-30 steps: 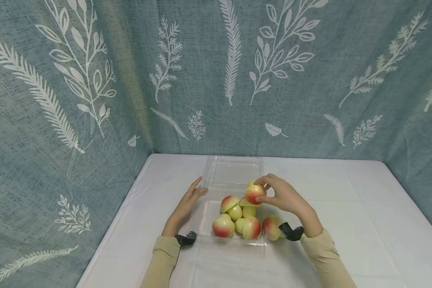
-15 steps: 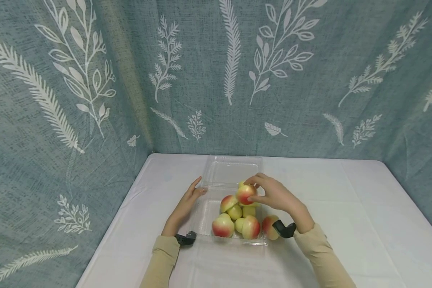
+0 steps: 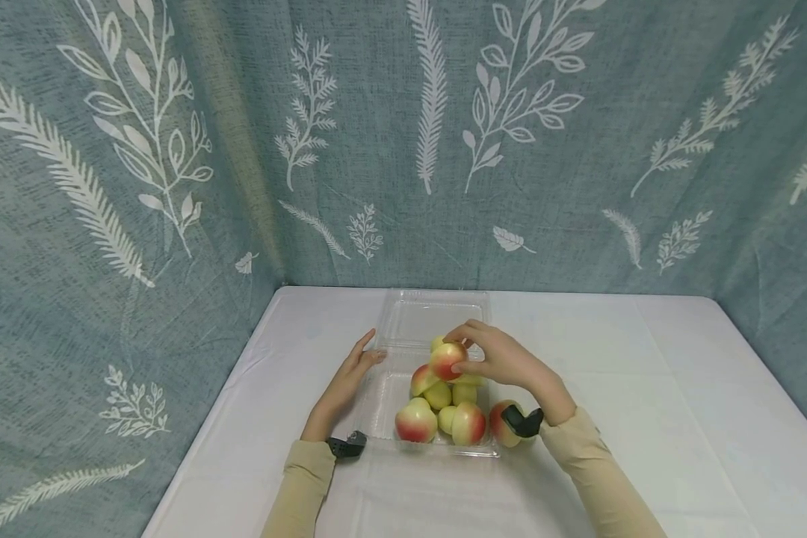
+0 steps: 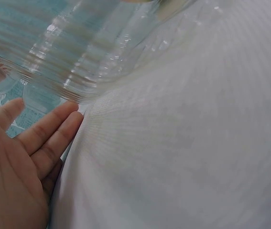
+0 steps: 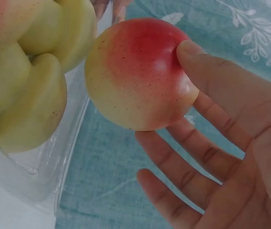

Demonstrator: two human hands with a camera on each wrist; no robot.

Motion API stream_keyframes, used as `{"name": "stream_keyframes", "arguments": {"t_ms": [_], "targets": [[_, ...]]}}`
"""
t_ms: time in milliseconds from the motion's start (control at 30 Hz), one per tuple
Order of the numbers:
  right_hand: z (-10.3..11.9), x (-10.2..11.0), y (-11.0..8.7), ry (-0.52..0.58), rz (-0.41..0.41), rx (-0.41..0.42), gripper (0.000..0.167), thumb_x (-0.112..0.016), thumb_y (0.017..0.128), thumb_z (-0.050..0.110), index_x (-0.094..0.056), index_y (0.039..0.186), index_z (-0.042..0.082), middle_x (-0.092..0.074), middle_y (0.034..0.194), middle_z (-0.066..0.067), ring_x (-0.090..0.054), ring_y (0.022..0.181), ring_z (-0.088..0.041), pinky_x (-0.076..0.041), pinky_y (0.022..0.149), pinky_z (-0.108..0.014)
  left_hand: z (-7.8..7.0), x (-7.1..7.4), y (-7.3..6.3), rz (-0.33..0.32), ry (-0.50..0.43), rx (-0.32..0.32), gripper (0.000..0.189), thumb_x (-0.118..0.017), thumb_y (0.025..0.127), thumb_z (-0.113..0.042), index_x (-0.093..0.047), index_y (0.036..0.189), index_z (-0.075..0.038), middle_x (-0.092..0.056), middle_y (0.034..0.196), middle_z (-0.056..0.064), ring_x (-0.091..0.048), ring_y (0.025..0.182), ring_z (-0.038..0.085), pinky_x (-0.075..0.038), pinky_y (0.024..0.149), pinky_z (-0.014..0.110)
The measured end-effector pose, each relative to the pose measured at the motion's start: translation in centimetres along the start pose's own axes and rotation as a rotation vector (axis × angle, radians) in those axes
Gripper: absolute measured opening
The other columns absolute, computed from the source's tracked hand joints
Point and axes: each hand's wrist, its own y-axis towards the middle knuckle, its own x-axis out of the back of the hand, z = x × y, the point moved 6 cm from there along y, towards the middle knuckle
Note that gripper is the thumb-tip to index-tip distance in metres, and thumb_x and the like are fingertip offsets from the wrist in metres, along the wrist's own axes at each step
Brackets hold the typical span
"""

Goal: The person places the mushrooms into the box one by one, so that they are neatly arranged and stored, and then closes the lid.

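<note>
My right hand (image 3: 504,359) pinches a red-and-yellow mushroom (image 3: 447,360), seemingly artificial, between thumb and fingers. In the right wrist view its round speckled cap (image 5: 140,74) faces the camera. It is held above the back of a clear plastic container (image 3: 376,418). Several similar mushrooms sit inside, among them one at front left (image 3: 416,421) and one at front right (image 3: 469,424). At the container's left side is my left hand (image 3: 346,377), fingers extended. In the left wrist view its fingertips (image 4: 70,112) lie by the container's clear edge; whether they touch it is hard to tell.
The container's clear hinged lid (image 3: 437,321) lies folded back behind it. Another mushroom (image 3: 504,422) lies on the table just right of the container, partly behind the right wrist camera. A white cloth (image 3: 632,418) covers the table. A patterned blue-green curtain (image 3: 390,149) hangs behind.
My right hand has carried the held mushroom leftward above the back of the container. The left hand and the other mushrooms stay where they were.
</note>
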Motion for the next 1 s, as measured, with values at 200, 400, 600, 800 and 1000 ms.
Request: {"name": "stream_keyframes", "arguments": {"t_ms": [200, 400, 600, 800, 1000], "targets": [[0.2, -0.3, 0.6, 0.056, 0.014, 0.045, 0.035, -0.071, 0.082, 0.018, -0.06, 0.112, 0.006, -0.059, 0.109, -0.006, -0.058, 0.097, -0.022, -0.049, 0.086, -0.042, -0.1, 0.0, 0.0, 0.0, -0.005, 0.002, 0.052, -0.036, 0.101, -0.018, -0.016, 0.149, -0.009, -0.046, 0.134, 0.027, -0.043, 0.126, 0.038, -0.022, 0.11, 0.051], [0.0, -0.9, 1.1, 0.09, 0.054, 0.061, 0.036, -0.069, 0.084, 0.02, -0.06, 0.115, 0.007, -0.058, 0.112, -0.005, -0.057, 0.1, -0.021, -0.048, 0.088, -0.038, -0.1, -0.1, 0.0, 0.002, -0.002, 0.012, 0.053, -0.036, 0.101, -0.019, -0.015, 0.149, -0.011, -0.047, 0.134, 0.026, -0.044, 0.126, 0.037, -0.022, 0.11, 0.051], [-0.1, -1.4, 1.5, 0.082, 0.067, 0.072, 0.035, -0.069, 0.084, 0.021, -0.06, 0.116, 0.007, -0.058, 0.113, -0.004, -0.057, 0.101, -0.02, -0.048, 0.088, -0.034, -0.3, 0.0, -0.1, 0.0, 0.009, 0.016, 0.053, -0.036, 0.101, -0.02, -0.015, 0.149, -0.01, -0.047, 0.133, 0.025, -0.044, 0.125, 0.037, -0.022, 0.11, 0.051], [0.1, -1.7, 1.9, 0.087, 0.072, 0.075, 0.034, -0.068, 0.085, 0.02, -0.06, 0.116, 0.008, -0.058, 0.113, -0.005, -0.056, 0.101, -0.02, -0.048, 0.088, -0.035, 0.2, 0.0, 0.1, -0.005, 0.0, 0.007, 0.053, -0.037, 0.101, -0.02, -0.016, 0.149, -0.01, -0.048, 0.133, 0.025, -0.044, 0.125, 0.037, -0.021, 0.11, 0.053], [0.6, -1.8, 2.4, 0.088, 0.08, 0.08, 0.034, -0.068, 0.085, 0.019, -0.06, 0.116, 0.007, -0.059, 0.112, -0.004, -0.056, 0.102, -0.019, -0.047, 0.088, -0.034, 2.5, 0.3, 1.1, -0.043, 0.01, -0.038, 0.055, -0.04, 0.099, -0.031, -0.019, 0.149, -0.017, -0.052, 0.13, 0.021, -0.048, 0.122, 0.035, -0.024, 0.108, 0.054]]}}
